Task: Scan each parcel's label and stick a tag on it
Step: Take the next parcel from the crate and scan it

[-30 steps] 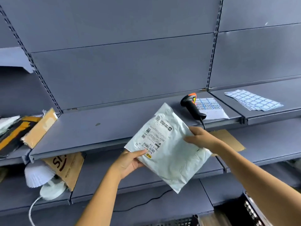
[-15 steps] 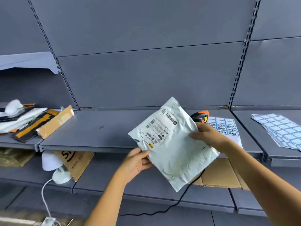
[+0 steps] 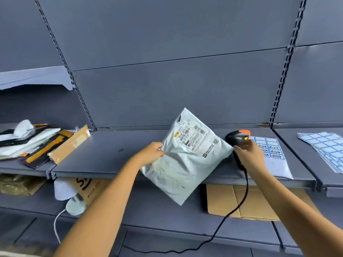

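Note:
A pale grey poly-mailer parcel (image 3: 182, 164) hangs in front of the grey shelf (image 3: 111, 156), its printed label (image 3: 196, 139) facing up and toward me. My left hand (image 3: 151, 152) grips the parcel's left edge. My right hand (image 3: 249, 156) is curled round the handle of a black barcode scanner (image 3: 236, 138) with an orange top, just right of the parcel. The scanner's black cable (image 3: 239, 204) trails down to the lower shelf. A sheet of blue-bordered tags (image 3: 269, 151) lies on the shelf behind my right hand.
More blue tag sheets (image 3: 326, 147) lie on the shelf to the right. A pile of parcels and a cardboard piece (image 3: 70, 143) sits on the left shelf. Flat cardboard (image 3: 241, 201) and a white lamp-like object (image 3: 74, 204) rest on the lower shelf.
My right hand let go of the parcel and took hold of the scanner. My left hand turned the parcel so the label sits at its top. The view shifted left and up.

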Available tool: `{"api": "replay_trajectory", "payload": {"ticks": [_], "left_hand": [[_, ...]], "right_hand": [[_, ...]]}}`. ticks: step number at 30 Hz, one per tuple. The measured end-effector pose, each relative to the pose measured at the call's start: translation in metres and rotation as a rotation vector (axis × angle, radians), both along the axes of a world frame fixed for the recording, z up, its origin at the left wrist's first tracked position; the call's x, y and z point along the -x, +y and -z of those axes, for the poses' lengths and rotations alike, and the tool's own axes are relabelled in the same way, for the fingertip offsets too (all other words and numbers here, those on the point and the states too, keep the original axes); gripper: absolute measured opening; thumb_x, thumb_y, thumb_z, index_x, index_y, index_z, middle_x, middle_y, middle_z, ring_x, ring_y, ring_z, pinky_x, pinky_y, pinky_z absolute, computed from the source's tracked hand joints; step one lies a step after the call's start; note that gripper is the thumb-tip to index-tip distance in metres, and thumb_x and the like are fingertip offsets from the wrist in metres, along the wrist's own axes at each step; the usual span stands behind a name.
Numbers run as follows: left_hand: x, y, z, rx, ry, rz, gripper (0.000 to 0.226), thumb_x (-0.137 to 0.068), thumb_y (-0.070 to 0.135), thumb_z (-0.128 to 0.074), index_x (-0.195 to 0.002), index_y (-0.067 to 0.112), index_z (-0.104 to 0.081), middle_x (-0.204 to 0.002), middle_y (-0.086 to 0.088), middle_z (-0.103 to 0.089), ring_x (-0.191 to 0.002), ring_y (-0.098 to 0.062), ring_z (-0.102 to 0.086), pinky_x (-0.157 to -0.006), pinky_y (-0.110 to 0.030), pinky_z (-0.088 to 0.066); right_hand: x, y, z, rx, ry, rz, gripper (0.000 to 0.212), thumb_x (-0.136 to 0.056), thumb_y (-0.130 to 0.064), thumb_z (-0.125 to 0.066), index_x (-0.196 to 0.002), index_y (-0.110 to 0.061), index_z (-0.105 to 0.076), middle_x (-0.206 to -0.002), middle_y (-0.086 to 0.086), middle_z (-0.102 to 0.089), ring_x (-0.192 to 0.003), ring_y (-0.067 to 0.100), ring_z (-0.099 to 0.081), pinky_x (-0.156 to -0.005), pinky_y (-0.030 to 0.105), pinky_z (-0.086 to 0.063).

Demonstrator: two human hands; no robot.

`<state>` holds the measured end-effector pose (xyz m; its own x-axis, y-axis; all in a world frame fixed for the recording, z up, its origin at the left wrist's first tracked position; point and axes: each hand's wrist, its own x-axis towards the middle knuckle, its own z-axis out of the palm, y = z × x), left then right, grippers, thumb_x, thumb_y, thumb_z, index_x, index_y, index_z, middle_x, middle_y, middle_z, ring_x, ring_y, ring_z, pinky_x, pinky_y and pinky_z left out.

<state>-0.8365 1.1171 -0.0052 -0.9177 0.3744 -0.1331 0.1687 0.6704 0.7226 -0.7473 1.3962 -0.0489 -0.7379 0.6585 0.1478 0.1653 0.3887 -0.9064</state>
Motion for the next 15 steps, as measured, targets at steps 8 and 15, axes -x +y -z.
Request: {"api": "replay_trajectory", "payload": {"ticks": [8,15], "left_hand": [[0.021,0.002,-0.021,0.221,0.066,0.01,0.031,-0.086,0.001,-0.041,-0.059,0.017,-0.041,-0.057,0.003,-0.043,-0.05,-0.011,-0.037,-0.047,-0.022,-0.027],[0.024,0.011,-0.017,0.46,0.164,-0.049,0.026,-0.085,0.013,-0.042,-0.061,0.014,-0.033,-0.098,-0.02,-0.062,-0.101,-0.036,-0.056,-0.093,-0.036,-0.037]], "right_hand": [[0.028,0.017,0.015,-0.195,-0.426,0.05,0.059,-0.084,-0.034,-0.063,-0.125,0.002,-0.041,-0.129,0.024,-0.044,-0.116,0.042,-0.046,-0.092,0.043,-0.039],[0.027,0.023,0.003,-0.089,-0.357,-0.139,0.023,-0.079,-0.024,-0.064,-0.091,-0.006,-0.056,-0.087,0.016,-0.058,-0.081,0.03,-0.054,-0.069,0.031,-0.039]]}}
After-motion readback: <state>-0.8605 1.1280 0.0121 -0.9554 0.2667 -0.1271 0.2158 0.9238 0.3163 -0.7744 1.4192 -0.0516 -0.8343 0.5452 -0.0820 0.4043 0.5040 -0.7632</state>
